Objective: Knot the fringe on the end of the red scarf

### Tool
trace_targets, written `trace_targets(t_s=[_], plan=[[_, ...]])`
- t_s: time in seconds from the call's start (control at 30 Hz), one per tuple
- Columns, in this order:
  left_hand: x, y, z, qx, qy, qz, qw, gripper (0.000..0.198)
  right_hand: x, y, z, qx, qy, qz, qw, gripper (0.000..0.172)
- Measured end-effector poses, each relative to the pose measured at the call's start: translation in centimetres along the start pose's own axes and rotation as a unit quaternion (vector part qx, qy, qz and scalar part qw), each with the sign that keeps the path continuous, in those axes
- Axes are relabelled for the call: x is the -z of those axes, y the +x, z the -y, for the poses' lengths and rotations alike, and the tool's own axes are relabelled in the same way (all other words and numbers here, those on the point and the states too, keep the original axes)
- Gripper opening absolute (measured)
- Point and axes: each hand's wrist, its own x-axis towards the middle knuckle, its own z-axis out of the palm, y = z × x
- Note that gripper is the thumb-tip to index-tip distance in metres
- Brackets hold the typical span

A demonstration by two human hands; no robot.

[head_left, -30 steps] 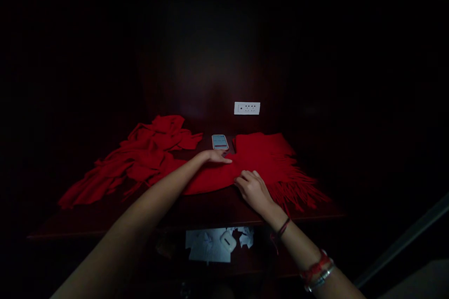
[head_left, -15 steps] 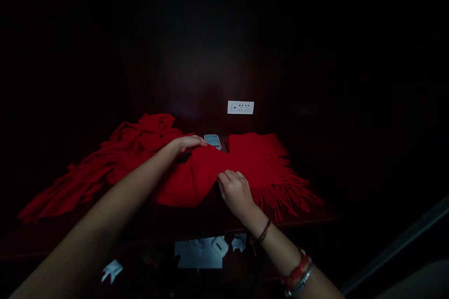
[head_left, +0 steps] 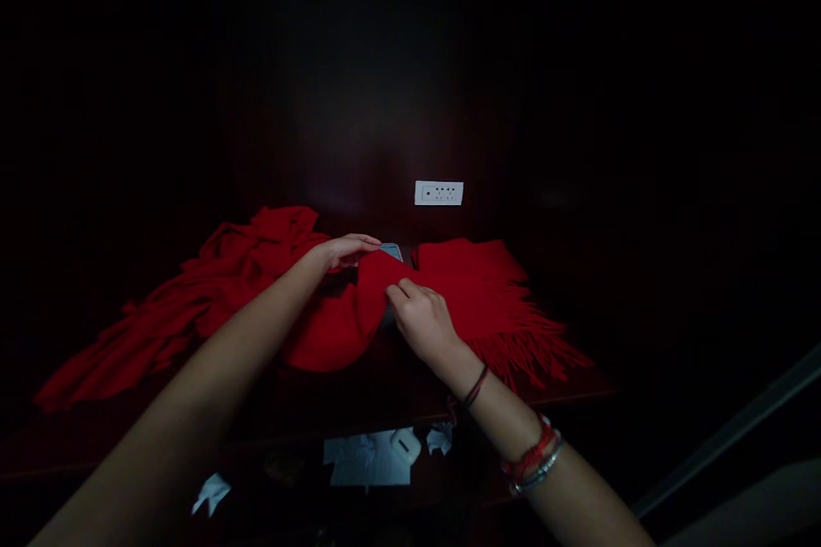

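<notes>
A red fringed scarf [head_left: 471,299] lies on the dark tabletop, its tassels spread toward the front right. My left hand [head_left: 351,249] grips the scarf's far edge, thumb side partly hidden by the cloth. With fingers pinched, my right hand [head_left: 420,316] holds the near edge, and the fabric between both hands is lifted off the table. Behind the raised cloth a phone [head_left: 391,251] with a lit screen is partly covered from view. To the left, a heap of crumpled red cloth [head_left: 237,261] spreads toward the front left.
A white wall socket [head_left: 439,193] is on the dark back panel. Below the table's front edge [head_left: 513,406] lie white paper [head_left: 369,461], a small white case-like object [head_left: 405,447] and torn scraps [head_left: 210,493]. The surroundings are very dark.
Both hands have moved slightly up and away, the right also a little left. The scarf section between them has risen and now hides more of the phone.
</notes>
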Motion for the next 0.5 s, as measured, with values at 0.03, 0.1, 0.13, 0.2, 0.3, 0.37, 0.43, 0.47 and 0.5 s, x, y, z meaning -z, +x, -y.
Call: trace_targets(t_s=[0.03, 0.1, 0.13, 0.2, 0.3, 0.37, 0.43, 0.47, 0.5], plan=[[-0.1, 0.0, -0.2, 0.001, -0.018, 0.011, 1.000, 0.028, 0.3, -0.2, -0.6, -0.006, -0.012, 0.004, 1.000, 0.018], [-0.6, 0.2, -0.7, -0.004, -0.059, 0.029, 0.998, 0.036, 0.8, -0.7, -2.0, -0.018, -0.034, 0.012, 0.999, 0.018], [-1.0, 0.4, -0.9, -0.013, -0.076, 0.032, 0.997, 0.040, 1.1, -0.9, -2.8, -0.024, -0.043, 0.017, 0.999, 0.019], [-1.9, 1.1, -1.5, -0.041, -0.088, 0.026, 0.995, 0.045, 1.6, -1.5, -4.3, -0.032, -0.058, 0.024, 0.998, 0.019], [-3.8, 2.7, -2.5, -0.086, -0.081, 0.022, 0.993, 0.046, 2.2, -2.5, -6.4, -0.047, -0.076, 0.030, 0.996, 0.021], [-5.4, 3.7, -3.2, -0.117, -0.082, 0.037, 0.989, 0.045, 2.3, -3.1, -7.6, -0.055, -0.091, 0.035, 0.994, 0.022], [-7.2, 4.7, -3.9, -0.145, -0.078, 0.055, 0.985, 0.045, 2.4, -3.8, -8.6, -0.054, -0.105, 0.043, 0.992, 0.023], [-8.2, 5.1, -4.2, -0.154, -0.073, 0.063, 0.983, 0.044, 2.4, -4.2, -9.0, -0.052, -0.111, 0.046, 0.991, 0.022], [-9.1, 5.4, -4.6, -0.160, -0.066, 0.070, 0.982, 0.044, 2.4, -4.5, -9.4, -0.050, -0.115, 0.048, 0.991, 0.021]])
